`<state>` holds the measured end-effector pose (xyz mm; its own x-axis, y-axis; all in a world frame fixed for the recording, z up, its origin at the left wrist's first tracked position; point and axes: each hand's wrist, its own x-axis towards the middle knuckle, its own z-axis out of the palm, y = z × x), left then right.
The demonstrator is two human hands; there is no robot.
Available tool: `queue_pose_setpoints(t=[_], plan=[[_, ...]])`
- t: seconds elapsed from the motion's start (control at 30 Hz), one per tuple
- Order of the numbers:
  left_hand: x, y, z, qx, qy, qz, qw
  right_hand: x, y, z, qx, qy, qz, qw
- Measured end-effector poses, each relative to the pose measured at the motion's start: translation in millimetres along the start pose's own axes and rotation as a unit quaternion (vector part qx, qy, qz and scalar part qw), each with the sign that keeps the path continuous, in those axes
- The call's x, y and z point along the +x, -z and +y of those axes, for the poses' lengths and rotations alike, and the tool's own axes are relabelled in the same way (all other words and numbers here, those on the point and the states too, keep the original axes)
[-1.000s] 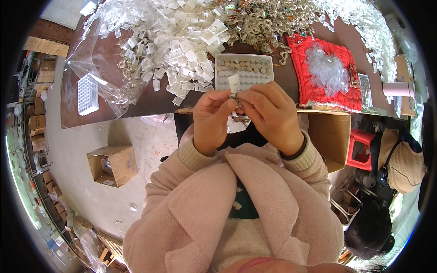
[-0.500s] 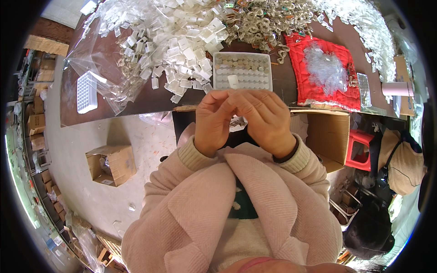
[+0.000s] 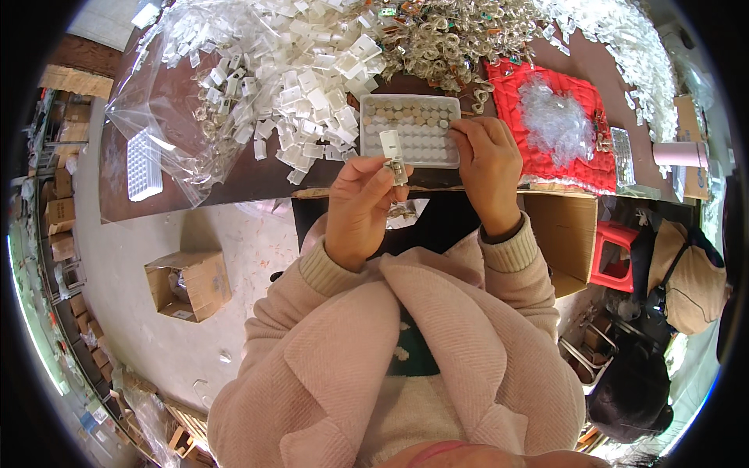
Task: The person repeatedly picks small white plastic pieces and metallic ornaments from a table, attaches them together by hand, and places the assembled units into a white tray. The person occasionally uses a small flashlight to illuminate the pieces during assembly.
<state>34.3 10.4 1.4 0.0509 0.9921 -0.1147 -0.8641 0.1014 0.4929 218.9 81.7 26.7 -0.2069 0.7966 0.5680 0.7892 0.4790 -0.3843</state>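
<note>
Broadly, a dark brown tabletop [image 3: 253, 175] spreads beyond both hands. Ahead and to the left of the left hand lies a wide heap of white rectangular plastic pieces [image 3: 320, 93]; farther ahead of the right hand is a heap of clear, loop-shaped parts [image 3: 460, 39]. A red quilted cloth [image 3: 505, 90] lies just to the right of the right hand, with a tangle of clear, filmy material [image 3: 558, 115] on top. Nearer the body than this cloth, and to the right of the right hand, a brown cardboard box [image 3: 573, 242] sits below the table edge. A shallow white plastic tray [image 3: 421, 152] with rows of moulded pockets lies just ahead of the left hand.

The left hand [image 3: 357, 204] is clamped, thumb against fingers, on a white plastic tab with a glossy, partly clear lower end [image 3: 390, 143]; the tab points up past the fingertips, left of the right hand, overlapping the tray in view. The right hand [image 3: 490, 160], well apart from the left, has bent fingers at the tray's right rim; whether its fingertips grip anything cannot be told. Smallest are the round tan and grey discs [image 3: 417, 121], set in the tray's far rows, left of the right fingertips.
</note>
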Motion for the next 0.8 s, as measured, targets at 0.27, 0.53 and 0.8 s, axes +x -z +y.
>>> queue_pose_setpoints(t=[0.27, 0.53, 0.8], plan=[[-3, -3, -1, -0.005, 0.021, -0.016, 1.0, -10, 7, -54, 0.224, 0.032, 0.013, 0.974], [-8, 5, 3, -0.043, 0.073, -0.009, 0.996, -8, 16, -53, 0.267, 0.017, -0.07, 0.961], [-13, -4, 2, -0.033, 0.037, 0.027, 0.998, -22, 23, -67, 0.352, -0.021, -0.045, 0.935]])
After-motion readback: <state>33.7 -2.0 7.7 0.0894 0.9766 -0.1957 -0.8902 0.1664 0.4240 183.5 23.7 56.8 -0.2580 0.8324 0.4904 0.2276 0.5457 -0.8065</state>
